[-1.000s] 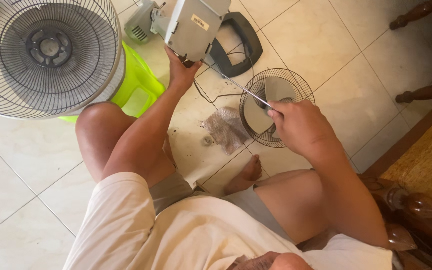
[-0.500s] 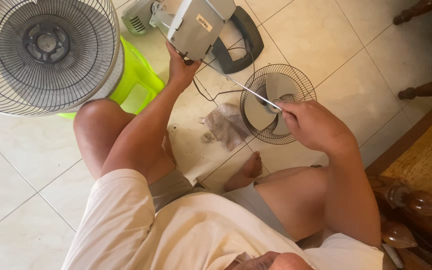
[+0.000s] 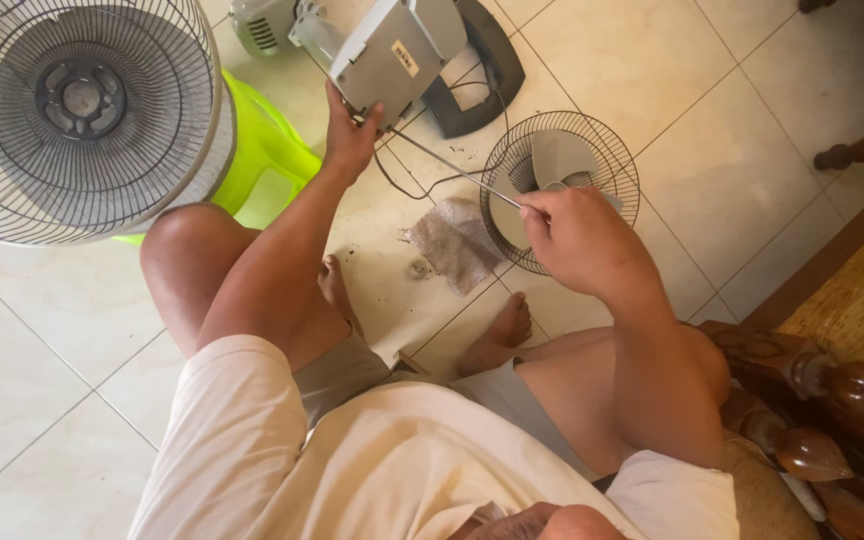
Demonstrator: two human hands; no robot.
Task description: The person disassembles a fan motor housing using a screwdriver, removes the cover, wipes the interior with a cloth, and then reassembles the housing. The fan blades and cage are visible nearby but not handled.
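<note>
The grey fan housing (image 3: 397, 50), judged rigid and light, is gripped at its lower edge above the floor by the closed left hand (image 3: 349, 135), while a thin screwdriver (image 3: 457, 172) is pinched in the closed right hand (image 3: 577, 245).

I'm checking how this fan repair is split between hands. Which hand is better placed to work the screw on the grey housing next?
Probably the right hand: it grips the screwdriver, whose tip reaches the grey housing. The left hand is busy steadying that housing from below.
</note>
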